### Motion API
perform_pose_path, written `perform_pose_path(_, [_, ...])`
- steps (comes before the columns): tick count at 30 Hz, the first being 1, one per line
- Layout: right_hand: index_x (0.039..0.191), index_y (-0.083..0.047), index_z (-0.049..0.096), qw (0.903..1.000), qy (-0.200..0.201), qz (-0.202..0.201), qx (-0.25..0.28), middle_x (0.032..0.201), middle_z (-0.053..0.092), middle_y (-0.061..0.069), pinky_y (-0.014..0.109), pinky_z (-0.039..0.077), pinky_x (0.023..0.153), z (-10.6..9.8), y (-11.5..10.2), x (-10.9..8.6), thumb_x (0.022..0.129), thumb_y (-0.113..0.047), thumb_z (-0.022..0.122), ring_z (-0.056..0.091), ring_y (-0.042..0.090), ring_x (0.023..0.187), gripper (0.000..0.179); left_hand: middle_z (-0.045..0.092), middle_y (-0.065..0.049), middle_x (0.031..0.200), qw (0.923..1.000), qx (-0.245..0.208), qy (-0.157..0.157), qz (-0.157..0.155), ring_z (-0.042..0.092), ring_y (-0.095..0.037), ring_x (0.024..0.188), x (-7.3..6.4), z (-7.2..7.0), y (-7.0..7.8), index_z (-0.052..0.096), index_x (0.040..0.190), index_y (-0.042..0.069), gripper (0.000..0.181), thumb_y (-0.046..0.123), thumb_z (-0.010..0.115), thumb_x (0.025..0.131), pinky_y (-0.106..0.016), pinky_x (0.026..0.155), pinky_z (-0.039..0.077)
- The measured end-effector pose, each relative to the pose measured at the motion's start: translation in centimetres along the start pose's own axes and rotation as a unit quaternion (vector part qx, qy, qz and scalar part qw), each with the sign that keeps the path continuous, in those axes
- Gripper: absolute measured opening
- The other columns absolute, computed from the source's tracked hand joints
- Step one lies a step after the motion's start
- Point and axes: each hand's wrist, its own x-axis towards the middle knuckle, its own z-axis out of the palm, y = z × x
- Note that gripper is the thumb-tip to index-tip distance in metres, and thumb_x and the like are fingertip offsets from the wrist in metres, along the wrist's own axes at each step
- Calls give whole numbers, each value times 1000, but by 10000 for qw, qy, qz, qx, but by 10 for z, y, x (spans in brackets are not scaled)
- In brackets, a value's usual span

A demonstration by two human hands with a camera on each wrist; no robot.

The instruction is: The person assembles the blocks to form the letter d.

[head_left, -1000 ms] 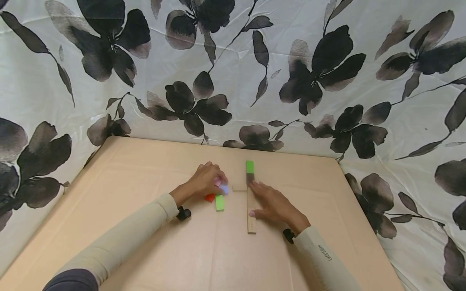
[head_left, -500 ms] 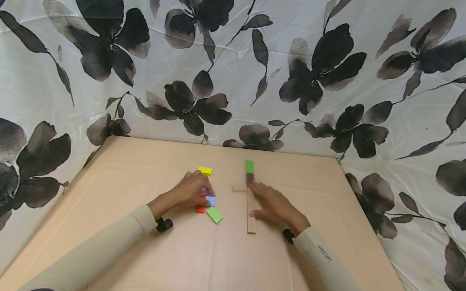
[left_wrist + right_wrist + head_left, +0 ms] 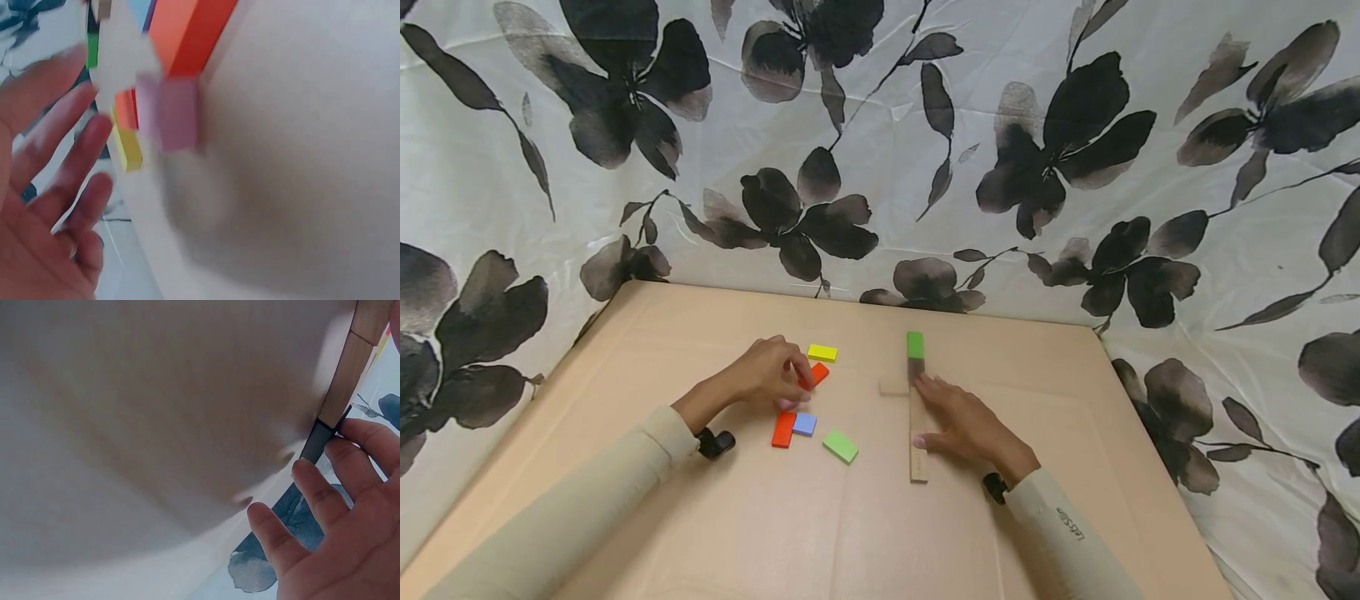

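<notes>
Left hand: fingers loosely parted, holding nothing; hangs over the coloured blocks, just beside the pink block.
Far red block: partly covered by the left fingers in the head view; I cannot tell whether they touch it.
Yellow block: lies flat just beyond the far red block.
Near red block: lies flat, one long side against the blue block; pink block at its far end.
Light green block: lies askew, apart from the blue block, between it and the wooden row.
Right hand: fingers extended, thumb spread wide; laid along the right side of the row, thumb over plain wood, fingertips by the dark block.
Row order: bright green block at the far end, dark block next, then plain wood toward the person.
Side piece: plain wood, set crosswise at the row's left.
Counter: pale, wood-toned, carries all the blocks.
Backdrop: white cloth printed with dark flowers.
</notes>
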Motion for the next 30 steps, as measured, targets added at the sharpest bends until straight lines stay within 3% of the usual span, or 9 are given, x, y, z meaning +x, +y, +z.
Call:
perform_pose_path(4, [165,-7,36,9999,-45,96,56,173,32,15,66,30,124,-1,0,-1,91,-47,82,32,43,159,96,74,-7,107,9978,-196,504,-386,55,-26,103,29,-1,-7,82,112,15,27,21,88,87,-40,86,43])
perform_pose_path(7, [166,-8,35,9998,-70,143,112,174,30,15,66,29,125,-1,-1,-2,91,-46,82,31,43,160,96,74,-8,112,9970,-117,591,-495,54,-27,109,49,4,-11,80,117,13,29,21,85,90,-44,95,43])
perform_pose_path(11, [165,-8,36,9998,-64,100,147,174,30,15,65,29,125,-1,-2,-2,92,-45,82,31,43,160,94,74,-5,105,9968,-108,630,-482,54,-26,109,67,13,-15,82,107,14,14,20,80,95,-47,102,42])
perform_pose_path(15, [164,-6,37,9999,-22,29,122,173,31,16,66,30,124,-2,-3,-3,93,-43,82,33,44,159,92,73,-1,89,9972,-183,679,-270,56,-24,102,79,19,-13,82,95,16,5,19,77,95,-43,96,44])
perform_pose_path(24, [165,-5,36,9999,-28,81,66,173,32,17,64,31,124,-3,-4,-3,91,-44,83,33,44,159,95,67,5,74,9986,283,398,192,57,-17,87,75,32,15,81,86,21,6,25,82,91,-37,84,43])
perform_pose_path(30, [165,-7,36,9998,-55,142,98,174,31,15,64,31,125,-2,-3,-2,91,-44,83,33,43,159,96,73,5,89,9974,451,-306,476,60,-16,93,59,30,29,81,99,20,17,27,89,85,-41,93,43])
